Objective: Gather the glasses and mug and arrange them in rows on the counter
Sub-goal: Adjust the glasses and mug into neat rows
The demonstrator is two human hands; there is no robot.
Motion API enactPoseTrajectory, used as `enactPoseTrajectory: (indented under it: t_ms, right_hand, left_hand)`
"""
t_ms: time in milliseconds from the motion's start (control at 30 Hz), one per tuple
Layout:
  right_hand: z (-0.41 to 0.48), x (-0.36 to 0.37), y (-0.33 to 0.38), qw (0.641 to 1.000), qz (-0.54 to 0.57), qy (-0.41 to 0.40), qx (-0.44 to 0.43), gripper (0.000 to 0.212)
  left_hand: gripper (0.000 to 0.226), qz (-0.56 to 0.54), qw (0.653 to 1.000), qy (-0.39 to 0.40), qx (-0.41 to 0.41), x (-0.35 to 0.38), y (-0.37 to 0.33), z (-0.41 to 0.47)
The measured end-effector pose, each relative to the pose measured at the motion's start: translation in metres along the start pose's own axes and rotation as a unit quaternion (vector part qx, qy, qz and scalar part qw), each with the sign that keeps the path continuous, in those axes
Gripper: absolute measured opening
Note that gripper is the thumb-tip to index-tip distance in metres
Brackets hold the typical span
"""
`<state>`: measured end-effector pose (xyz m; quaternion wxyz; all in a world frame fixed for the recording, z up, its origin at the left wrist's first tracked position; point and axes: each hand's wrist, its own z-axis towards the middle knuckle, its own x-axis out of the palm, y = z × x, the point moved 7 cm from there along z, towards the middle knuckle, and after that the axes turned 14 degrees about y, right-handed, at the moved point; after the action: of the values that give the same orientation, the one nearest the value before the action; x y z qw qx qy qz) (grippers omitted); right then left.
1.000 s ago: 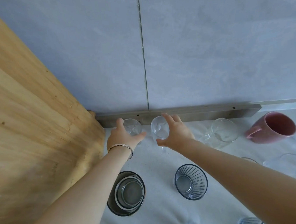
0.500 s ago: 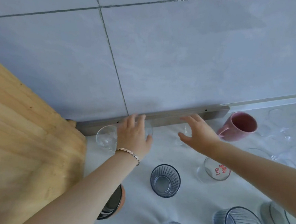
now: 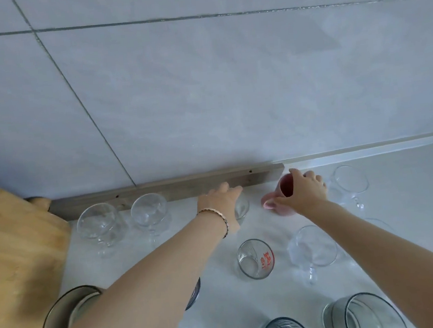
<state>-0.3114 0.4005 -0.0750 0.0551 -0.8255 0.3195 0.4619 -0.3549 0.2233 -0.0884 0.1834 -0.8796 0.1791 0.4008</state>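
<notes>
Against the wall strip (image 3: 170,188), two clear stemmed glasses (image 3: 101,224) are stood beside the wooden board (image 3: 11,252), a third clear glass (image 3: 242,207) is covered by the left hand (image 3: 218,202) with fingers together, and the pink mug (image 3: 283,191) is clasped by the right hand (image 3: 302,192) on the white counter (image 3: 414,196).
</notes>
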Motion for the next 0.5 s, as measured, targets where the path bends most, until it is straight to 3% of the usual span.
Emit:
enactPoseTrajectory:
  t_ms: [100,233,367,500]
  right_hand:
    - [-0.003,0.001,0.011,0.995,-0.04,-0.001,-0.088,0.094]
    - [-0.014,0.013,0.045,0.961,-0.138,0.008,-0.24,0.089]
    - [-0.013,0.022,0.062,0.947,-0.144,0.041,-0.284,0.09]
    - [-0.012,0.024,0.068,0.952,-0.124,0.078,-0.269,0.095]
  left_hand:
    - [0.069,-0.087,0.989,-0.052,-0.104,-0.002,0.017,-0.008]
    - [0.073,-0.192,0.956,-0.081,-0.206,0.003,0.043,-0.017]
    - [0.083,-0.236,0.955,-0.084,-0.161,0.018,0.047,-0.017]
    - [0.088,-0.29,0.945,-0.096,-0.115,0.027,0.053,-0.019]
